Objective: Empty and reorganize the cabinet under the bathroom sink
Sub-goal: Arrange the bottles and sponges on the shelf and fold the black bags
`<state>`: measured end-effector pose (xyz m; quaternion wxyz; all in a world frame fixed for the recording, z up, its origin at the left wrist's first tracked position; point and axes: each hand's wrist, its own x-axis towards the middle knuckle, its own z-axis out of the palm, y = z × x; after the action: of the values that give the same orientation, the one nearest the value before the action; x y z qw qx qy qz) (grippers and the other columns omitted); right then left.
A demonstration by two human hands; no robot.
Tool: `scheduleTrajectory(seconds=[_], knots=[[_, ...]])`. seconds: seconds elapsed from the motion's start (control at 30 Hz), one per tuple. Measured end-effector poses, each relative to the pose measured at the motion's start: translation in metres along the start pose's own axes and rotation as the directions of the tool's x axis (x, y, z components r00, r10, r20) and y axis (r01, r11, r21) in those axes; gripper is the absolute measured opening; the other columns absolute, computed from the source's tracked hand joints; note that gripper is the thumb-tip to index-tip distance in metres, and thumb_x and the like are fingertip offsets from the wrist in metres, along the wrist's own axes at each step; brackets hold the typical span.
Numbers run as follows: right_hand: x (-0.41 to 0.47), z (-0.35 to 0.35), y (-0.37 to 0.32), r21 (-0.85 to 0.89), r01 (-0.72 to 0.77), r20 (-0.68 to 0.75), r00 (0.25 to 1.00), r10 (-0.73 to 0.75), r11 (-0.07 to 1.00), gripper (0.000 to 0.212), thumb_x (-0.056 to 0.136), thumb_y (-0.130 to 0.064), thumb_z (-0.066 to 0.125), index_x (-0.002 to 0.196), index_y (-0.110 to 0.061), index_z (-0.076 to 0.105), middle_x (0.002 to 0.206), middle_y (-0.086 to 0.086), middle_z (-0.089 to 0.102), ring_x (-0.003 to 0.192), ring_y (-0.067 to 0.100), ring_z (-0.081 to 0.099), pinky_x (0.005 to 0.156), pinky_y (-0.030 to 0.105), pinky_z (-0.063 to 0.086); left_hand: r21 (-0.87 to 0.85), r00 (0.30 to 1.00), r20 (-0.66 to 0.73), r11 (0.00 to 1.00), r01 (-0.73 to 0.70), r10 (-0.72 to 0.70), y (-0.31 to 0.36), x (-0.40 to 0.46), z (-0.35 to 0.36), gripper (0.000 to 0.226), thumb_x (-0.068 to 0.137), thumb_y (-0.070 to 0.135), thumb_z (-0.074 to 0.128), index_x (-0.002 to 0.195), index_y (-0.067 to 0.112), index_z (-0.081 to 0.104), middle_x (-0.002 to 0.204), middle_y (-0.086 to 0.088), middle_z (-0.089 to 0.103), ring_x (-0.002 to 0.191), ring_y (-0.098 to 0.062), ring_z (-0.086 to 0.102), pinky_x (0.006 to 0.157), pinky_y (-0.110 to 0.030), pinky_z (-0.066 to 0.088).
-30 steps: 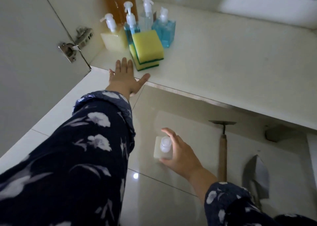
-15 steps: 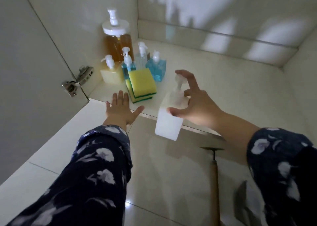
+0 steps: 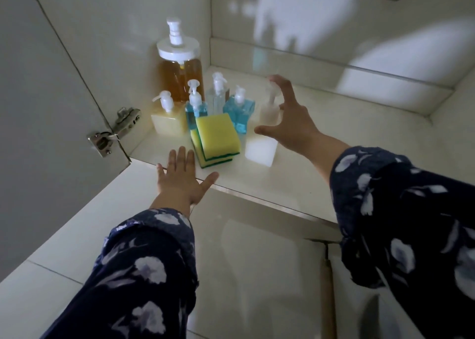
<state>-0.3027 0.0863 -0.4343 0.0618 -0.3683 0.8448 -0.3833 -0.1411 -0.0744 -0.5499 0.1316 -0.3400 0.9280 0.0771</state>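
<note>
A: What changed?
B: The white square pump bottle (image 3: 262, 143) has come up off the floor tiles; it now stands on the cabinet shelf (image 3: 321, 143) near the front edge, beside the stacked yellow-green sponges (image 3: 217, 139).
A: Hands?
B: Right hand (image 3: 293, 122) spread open, apparently letting go; left hand (image 3: 183, 178) flat on the front edge. Restocking continues.
</note>
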Motion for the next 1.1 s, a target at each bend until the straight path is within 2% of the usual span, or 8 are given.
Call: scheduleTrajectory(seconds=[0.1,0.27,0.47,0.6,0.73,0.93,1.03,1.1], knots=[[0.007,0.01,-0.001,0.045,-0.022,-0.018,1.0,0.023,0.999,0.091,0.075,-0.016,0.076,0.141,-0.041,0.019,0.094,0.004,0.053,0.084,0.026,0.054,0.072,0.031,0.045,0.008,1.0,0.002,1.0,0.0,0.0,0.0,0.0,-0.001,0.093,0.084,0.076,0.009,0.151,0.016,-0.015,0.157,-0.003,-0.025,0.145,-0.023,-0.021,0.118,-0.053,-0.002],[0.014,0.023,-0.004,0.024,0.0,-0.029,1.0,0.001,1.0,0.091,0.078,-0.018,0.073,0.144,-0.04,0.014,0.116,0.01,0.051,0.096,0.023,0.047,0.08,0.032,0.041,0.005,1.0,0.018,1.0,0.01,-0.01,0.002,0.001,-0.003,0.093,0.084,0.076,0.01,0.151,0.016,-0.015,0.157,-0.003,-0.024,0.145,-0.023,-0.021,0.118,-0.053,-0.002],[0.012,0.025,-0.007,-0.011,-0.009,-0.041,0.999,0.008,1.0,0.095,0.079,-0.016,0.072,0.148,-0.037,0.01,0.108,0.012,0.054,0.089,0.025,0.05,0.078,0.03,0.041,0.025,0.998,0.051,0.999,0.022,-0.023,0.002,0.0,-0.006,0.093,0.084,0.076,0.01,0.15,0.016,-0.017,0.157,-0.002,-0.026,0.145,-0.023,-0.022,0.118,-0.052,-0.001],[0.009,0.024,-0.007,-0.011,-0.039,-0.021,0.999,0.039,0.999,0.117,0.076,-0.011,0.076,0.148,-0.04,-0.011,0.13,0.015,0.052,0.099,0.028,0.055,0.079,0.03,0.04,0.017,0.999,0.052,1.0,0.013,-0.014,0.001,0.002,-0.005,0.092,0.084,0.076,0.009,0.15,0.016,-0.018,0.157,-0.002,-0.027,0.145,-0.023,-0.021,0.117,-0.053,-0.001],[-0.012,0.017,-0.001,-0.138,-0.157,0.049,0.985,0.165,0.978,0.123,0.079,-0.013,0.076,0.14,-0.05,-0.025,0.154,0.018,0.026,0.129,0.034,0.046,0.091,0.038,0.045,0.022,0.999,0.041,1.0,-0.003,0.002,0.0,0.002,-0.005,0.091,0.086,0.074,0.009,0.15,0.016,-0.017,0.157,-0.003,-0.025,0.146,-0.025,-0.02,0.117,-0.053,-0.001],[-0.074,0.009,0.005,-0.289,-0.33,0.102,0.923,0.371,0.899,0.089,0.086,-0.024,0.067,0.15,-0.039,0.009,0.152,0.01,0.029,0.133,0.03,0.04,0.106,0.039,0.038,-0.005,1.0,-0.015,1.0,-0.026,0.026,0.003,-0.004,-0.013,0.091,0.09,0.069,0.021,0.152,0.005,0.001,0.16,-0.012,-0.004,0.147,-0.032,-0.002,0.115,-0.054,0.013],[-0.118,0.012,0.004,-0.259,-0.421,0.092,0.885,0.456,0.869,0.069,0.09,-0.024,0.062,0.147,-0.033,0.026,0.142,0.01,0.038,0.126,0.03,0.045,0.102,0.04,0.042,-0.106,0.985,-0.17,0.994,-0.029,0.011,0.018,-0.034,-0.01,0.066,0.095,0.046,0.038,0.138,-0.004,0.031,0.142,-0.018,0.031,0.133,-0.035,0.027,0.1,-0.05,0.037],[-0.152,0.016,0.005,-0.199,-0.491,0.086,0.853,0.515,0.848,0.059,0.092,-0.021,0.058,0.145,-0.031,0.033,0.142,0.009,0.038,0.125,0.029,0.045,0.1,0.038,0.044,-0.131,0.982,-0.185,0.991,0.016,-0.04,0.036,-0.063,-0.002,0.053,0.091,0.028,0.046,0.132,-0.003,0.034,0.134,-0.017,0.035,0.126,-0.034,0.034,0.089,-0.046,0.043]])
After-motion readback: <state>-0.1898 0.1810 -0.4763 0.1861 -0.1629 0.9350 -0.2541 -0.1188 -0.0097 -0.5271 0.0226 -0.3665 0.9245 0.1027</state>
